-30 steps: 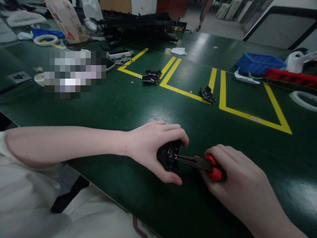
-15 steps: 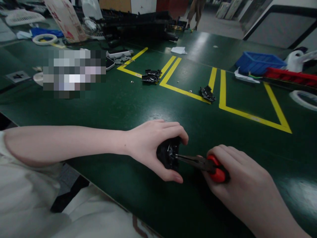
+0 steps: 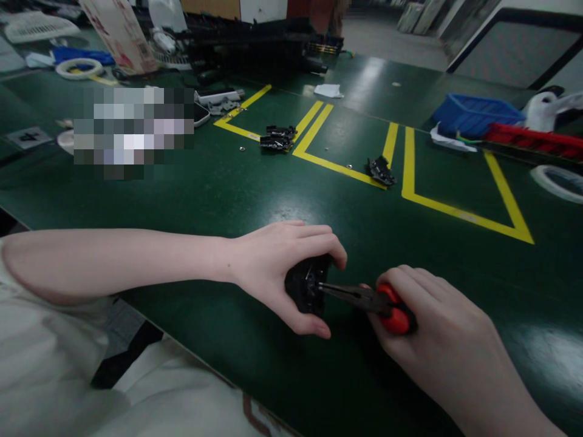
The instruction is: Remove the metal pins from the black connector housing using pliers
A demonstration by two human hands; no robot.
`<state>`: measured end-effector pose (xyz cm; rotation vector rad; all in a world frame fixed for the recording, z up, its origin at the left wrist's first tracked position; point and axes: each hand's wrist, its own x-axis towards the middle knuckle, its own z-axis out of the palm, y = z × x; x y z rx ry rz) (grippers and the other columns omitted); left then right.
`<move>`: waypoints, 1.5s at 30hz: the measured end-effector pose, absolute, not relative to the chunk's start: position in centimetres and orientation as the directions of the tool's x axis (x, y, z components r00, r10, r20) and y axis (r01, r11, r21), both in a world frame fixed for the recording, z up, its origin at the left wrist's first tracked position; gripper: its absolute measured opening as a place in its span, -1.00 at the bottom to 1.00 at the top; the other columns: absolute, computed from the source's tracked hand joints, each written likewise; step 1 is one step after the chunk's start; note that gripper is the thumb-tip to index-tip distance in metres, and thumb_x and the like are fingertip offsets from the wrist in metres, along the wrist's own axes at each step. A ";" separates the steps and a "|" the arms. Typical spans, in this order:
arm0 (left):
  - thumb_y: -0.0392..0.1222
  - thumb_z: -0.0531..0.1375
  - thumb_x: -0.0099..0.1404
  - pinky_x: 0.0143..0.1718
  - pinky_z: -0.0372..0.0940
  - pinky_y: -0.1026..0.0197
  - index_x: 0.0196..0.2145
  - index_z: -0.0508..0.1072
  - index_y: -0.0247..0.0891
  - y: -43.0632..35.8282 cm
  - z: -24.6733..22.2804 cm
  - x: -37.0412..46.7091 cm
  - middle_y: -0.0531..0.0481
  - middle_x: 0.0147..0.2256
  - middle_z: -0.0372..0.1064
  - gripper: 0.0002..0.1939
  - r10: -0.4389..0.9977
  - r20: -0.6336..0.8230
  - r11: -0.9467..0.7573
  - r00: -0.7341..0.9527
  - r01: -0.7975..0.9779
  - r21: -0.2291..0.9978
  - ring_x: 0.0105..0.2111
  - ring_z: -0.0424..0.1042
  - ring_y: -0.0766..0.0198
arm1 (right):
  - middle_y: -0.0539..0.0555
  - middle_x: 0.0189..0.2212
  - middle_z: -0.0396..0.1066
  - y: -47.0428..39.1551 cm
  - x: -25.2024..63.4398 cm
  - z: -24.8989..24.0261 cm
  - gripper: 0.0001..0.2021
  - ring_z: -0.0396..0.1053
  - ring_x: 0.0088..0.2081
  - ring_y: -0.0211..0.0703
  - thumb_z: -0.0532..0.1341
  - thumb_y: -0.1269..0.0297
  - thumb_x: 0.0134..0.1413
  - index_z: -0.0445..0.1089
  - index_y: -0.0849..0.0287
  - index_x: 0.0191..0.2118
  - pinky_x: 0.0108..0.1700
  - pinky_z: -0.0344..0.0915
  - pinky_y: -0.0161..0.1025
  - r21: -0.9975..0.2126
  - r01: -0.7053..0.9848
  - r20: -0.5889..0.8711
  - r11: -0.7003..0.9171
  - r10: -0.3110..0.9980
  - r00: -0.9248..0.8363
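My left hand (image 3: 285, 261) is closed around a small black plastic part (image 3: 306, 284), its thumb on the near side and fingers on the far side. In my right hand (image 3: 437, 328) are long-nose pliers (image 3: 355, 295) with red handles. The jaw tips reach the open face of the black part, close to a small shiny spot. Whether the jaws grip anything there is too small to tell. Beyond my hands, two black parts (image 3: 277, 139) lie side by side at a yellow tape line, and another black part (image 3: 381, 171) lies farther right.
Yellow tape (image 3: 464, 213) marks off areas on the green table (image 3: 218, 194). A blue bin (image 3: 476, 114), a red rack (image 3: 532, 138) and a tape roll (image 3: 558, 182) stand at the right. A phone (image 3: 201, 115), bottle (image 3: 121, 36) and white ring (image 3: 79, 68) are at the back left.
The pliers and my right hand have shifted slightly left. My left thumb and the black part have moved a little left too. The grip of both hands stays the same.
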<state>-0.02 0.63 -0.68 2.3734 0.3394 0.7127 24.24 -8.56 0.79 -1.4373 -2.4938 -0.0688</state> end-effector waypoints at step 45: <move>0.28 0.34 0.06 -0.28 0.19 0.19 -0.14 0.38 -0.24 0.6 -0.5 -0.1 -0.01 -0.24 0.46 -0.39 0.383 0.370 -0.772 0.846 0.073 0.632 -0.38 0.38 0.27 | 0.06 -0.40 0.28 -8.3 24.7 0.6 -0.91 0.25 -0.41 -0.07 0.18 0.35 0.09 0.22 0.11 -0.31 -0.41 0.16 -0.17 -0.069 0.842 0.249 0.535 0.827 -0.504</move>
